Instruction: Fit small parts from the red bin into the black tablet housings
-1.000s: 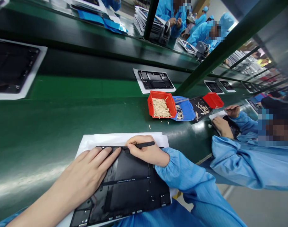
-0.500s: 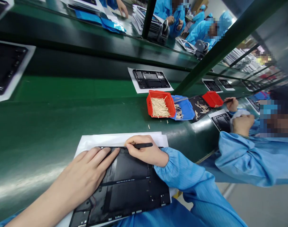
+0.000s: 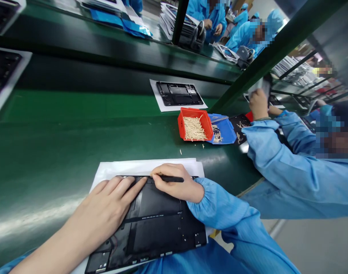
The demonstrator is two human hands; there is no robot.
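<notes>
An opened tablet [image 3: 162,213], its black battery cells showing, lies on white paper [image 3: 145,166] in front of me. My left hand [image 3: 111,201] rests flat over its left part, fingers stretched out, with the fingertips at the far edge. My right hand [image 3: 174,182] is closed in a pinch around black tweezers [image 3: 172,179] at that same edge, close to my left index fingertip. The tip of the tweezers is hidden by the fingers.
Beyond the tablet stand a red bin [image 3: 194,127] of small pale strips and a blue bin [image 3: 225,131]. Another opened tablet [image 3: 179,94] lies on paper behind them. A green post [image 3: 248,80] slants across. At right, a co-worker's sleeve [image 3: 288,152] reaches in.
The co-worker at right has raised their hands, lifting a tablet and paper from the bench. The tablet at far left has shifted left. My hands have barely moved.
</notes>
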